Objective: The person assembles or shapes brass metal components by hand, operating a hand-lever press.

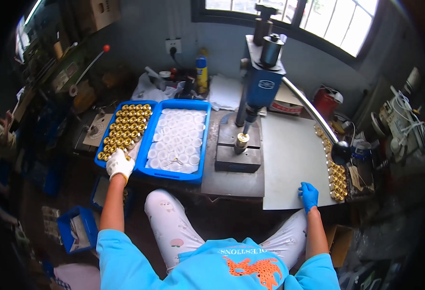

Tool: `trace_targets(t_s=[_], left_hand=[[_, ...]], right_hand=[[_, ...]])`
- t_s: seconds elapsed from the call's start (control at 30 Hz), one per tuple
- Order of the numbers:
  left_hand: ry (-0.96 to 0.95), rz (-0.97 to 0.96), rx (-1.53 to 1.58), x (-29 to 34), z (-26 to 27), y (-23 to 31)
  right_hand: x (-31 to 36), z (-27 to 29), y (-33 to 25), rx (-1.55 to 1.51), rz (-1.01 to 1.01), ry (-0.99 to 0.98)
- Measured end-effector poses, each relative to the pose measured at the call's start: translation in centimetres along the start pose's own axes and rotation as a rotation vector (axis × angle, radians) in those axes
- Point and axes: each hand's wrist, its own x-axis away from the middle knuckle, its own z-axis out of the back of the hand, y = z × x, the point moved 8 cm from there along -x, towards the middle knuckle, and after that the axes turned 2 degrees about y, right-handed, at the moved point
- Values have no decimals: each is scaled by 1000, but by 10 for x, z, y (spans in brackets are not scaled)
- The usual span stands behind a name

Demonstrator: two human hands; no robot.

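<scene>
My left hand [119, 165], in a white glove, reaches to the near end of a blue tray [101, 163] holding rows of brass fittings [131, 121]. Its thumb and fingers close around one brass fitting at the near edge of the rows, partly hidden by the glove. My right hand [309, 194], in a blue glove, hovers at the near edge of a grey sheet [290, 150], its fingers slightly apart and nothing in them. Between the hands stands a blue lever press [265, 87], with a single brass fitting [242, 137] upright on its base [237, 164] under the ram.
A second blue tray [205, 145] contains many translucent white caps [178, 133]. More brass fittings [338, 181] line the sheet's right edge. The press's long lever [314, 111] slants down to the right, ending in a black knob [340, 153]. A spray can [201, 72] stands at the back.
</scene>
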Motion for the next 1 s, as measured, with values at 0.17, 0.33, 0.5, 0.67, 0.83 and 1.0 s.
trace_targets(t_s=[0.17, 0.33, 0.5, 0.67, 0.83, 1.0], left_hand=[[75, -44, 32, 2, -4, -6], [248, -77, 149, 20, 37, 7], [202, -227, 459, 43, 69, 44], [124, -533, 649, 75, 78, 104], [52, -702, 828, 106, 73, 169], [50, -829, 888, 122, 55, 228]], right_hand=[[36, 4, -138, -480, 207, -30], [175, 39, -436, -332, 1092, -123], [204, -11, -460, 730, 1156, 372], [111, -80, -337, 228, 305, -161], [45, -147, -278, -79, 68, -196], [-23, -175, -255, 110, 494, 161]])
